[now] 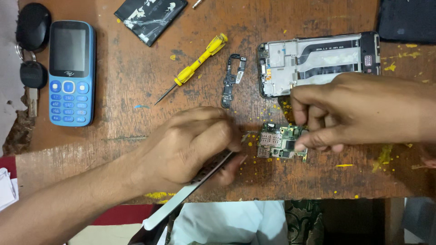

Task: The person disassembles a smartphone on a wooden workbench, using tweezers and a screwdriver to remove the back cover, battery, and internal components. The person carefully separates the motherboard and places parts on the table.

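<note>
Tweezers (190, 190) sit pinched in my left hand (193, 147), fingers pressed together round the metal so the tips reach toward the left edge of the circuit board (281, 141); held low and slanted like that, I judge, the points can work at the board without the hand covering it. My right hand (359, 115) comes in from the right side, thumb and fingers closed on the board's right end, pinning it flat against the table (136, 136) so it does not slide under the tweezer tips. The board lies near the table's front edge, a little right of the middle, close enough to me that both wrists can rest on the wood. Just behind it, toward the back right corner, lies the opened phone frame (313, 63), insides up, kept near, I suppose, because the board belongs to it. Left of the frame lies a small black bracket (231, 81), set apart from the work, and beyond that a yellow screwdriver (195, 68) lying slantwise, within reach of the left hand. At the back edge rests a flat black battery (150, 18). By the left edge, well apart from everything, lie a blue keypad phone (71, 72) and a bunch of keys (32, 54).
</note>
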